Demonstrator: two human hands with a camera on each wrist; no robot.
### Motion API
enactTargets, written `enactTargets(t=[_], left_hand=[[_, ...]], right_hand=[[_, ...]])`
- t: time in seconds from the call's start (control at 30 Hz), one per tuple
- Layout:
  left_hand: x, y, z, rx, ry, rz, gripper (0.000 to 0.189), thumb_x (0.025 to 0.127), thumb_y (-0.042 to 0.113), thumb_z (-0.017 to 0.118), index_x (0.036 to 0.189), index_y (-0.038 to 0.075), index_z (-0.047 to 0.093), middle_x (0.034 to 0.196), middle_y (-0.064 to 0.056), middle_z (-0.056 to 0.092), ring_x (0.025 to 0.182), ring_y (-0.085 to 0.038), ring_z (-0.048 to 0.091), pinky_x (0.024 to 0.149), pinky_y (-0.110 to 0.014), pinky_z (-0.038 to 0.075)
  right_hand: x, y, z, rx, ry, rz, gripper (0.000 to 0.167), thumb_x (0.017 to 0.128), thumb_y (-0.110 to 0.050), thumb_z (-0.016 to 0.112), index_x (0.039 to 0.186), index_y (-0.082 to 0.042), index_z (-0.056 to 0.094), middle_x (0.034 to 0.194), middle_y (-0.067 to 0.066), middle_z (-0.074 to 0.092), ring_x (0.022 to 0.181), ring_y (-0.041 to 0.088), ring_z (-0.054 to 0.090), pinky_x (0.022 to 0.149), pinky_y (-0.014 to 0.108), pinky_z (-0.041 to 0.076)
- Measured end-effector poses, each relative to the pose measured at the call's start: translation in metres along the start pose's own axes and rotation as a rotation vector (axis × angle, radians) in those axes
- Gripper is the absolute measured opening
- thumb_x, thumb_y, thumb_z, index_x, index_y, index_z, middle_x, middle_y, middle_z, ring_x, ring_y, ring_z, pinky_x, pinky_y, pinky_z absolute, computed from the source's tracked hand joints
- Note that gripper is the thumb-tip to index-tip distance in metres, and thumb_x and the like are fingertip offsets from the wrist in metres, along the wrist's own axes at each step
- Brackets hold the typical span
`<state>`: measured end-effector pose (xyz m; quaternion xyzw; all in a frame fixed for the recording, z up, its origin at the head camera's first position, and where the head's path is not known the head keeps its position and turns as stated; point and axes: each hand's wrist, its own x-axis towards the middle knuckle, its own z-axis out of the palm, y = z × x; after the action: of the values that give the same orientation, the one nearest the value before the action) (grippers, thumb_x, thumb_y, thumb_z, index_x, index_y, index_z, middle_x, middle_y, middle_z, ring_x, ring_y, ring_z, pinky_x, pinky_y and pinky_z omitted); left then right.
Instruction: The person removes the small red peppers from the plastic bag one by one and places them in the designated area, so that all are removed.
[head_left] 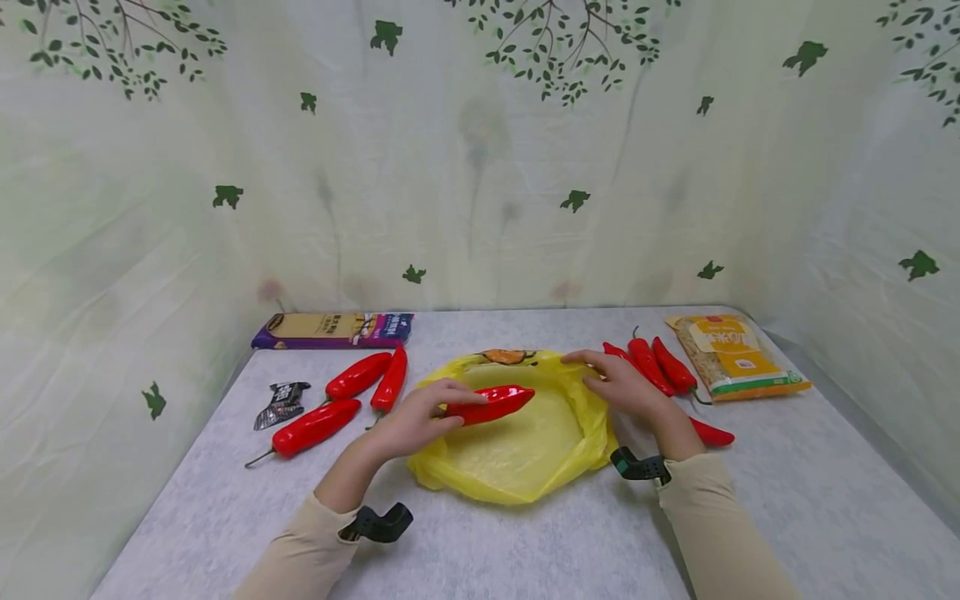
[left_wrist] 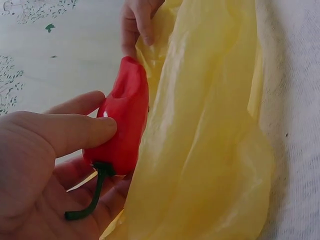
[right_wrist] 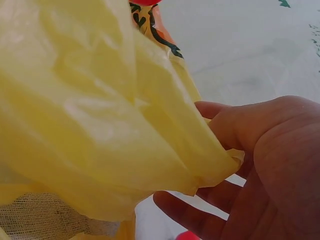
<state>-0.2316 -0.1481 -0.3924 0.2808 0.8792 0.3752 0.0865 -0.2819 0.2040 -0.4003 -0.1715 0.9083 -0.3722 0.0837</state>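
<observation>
My left hand [head_left: 422,417] grips a glossy red pepper [head_left: 495,403] by its stem end, over the mouth of a yellow plastic bag [head_left: 517,492]. In the left wrist view, the thumb presses on the pepper [left_wrist: 127,120] and its green stem hangs toward the palm. The bag lies spread open on the table, its pale inside facing up and an orange print on its far rim. At the bag's right rim, my right hand [head_left: 626,385] holds the edge; in the right wrist view the yellow film [right_wrist: 220,165] passes between thumb and fingers.
Three red peppers [head_left: 315,427] lie left of the bag, beside a small black wrapped packet [head_left: 282,405]. A purple box [head_left: 333,330] stands behind them. Several more red peppers [head_left: 673,367] lie to the right, next to a yellow grain packet [head_left: 738,354]. Printed curtains enclose the table.
</observation>
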Motion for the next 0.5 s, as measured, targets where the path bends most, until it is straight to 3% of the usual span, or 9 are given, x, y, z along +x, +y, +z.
enactTargets(t=[0.37,0.5], left_hand=[[-0.014,-0.006,-0.021,-0.081,-0.012,-0.003,0.043,0.094,0.012,0.068,0.132,0.032,0.065,0.137,-0.002,0.061,0.129,-0.027,0.054,0.097,-0.044,0.057],[-0.021,-0.010,-0.033,-0.068,-0.024,-0.009,0.041,0.094,0.015,0.068,0.131,0.032,0.065,0.137,-0.001,0.062,0.127,-0.026,0.055,0.097,-0.041,0.057]], right_hand=[[-0.001,0.000,-0.001,-0.003,-0.001,-0.004,0.038,0.101,-0.014,0.053,0.139,-0.020,0.057,0.148,0.009,0.053,0.133,0.031,0.050,0.113,0.054,0.043],[-0.001,0.000,-0.001,-0.008,-0.005,-0.010,0.038,0.101,-0.015,0.053,0.139,-0.019,0.057,0.148,0.009,0.053,0.133,0.031,0.049,0.113,0.054,0.043]])
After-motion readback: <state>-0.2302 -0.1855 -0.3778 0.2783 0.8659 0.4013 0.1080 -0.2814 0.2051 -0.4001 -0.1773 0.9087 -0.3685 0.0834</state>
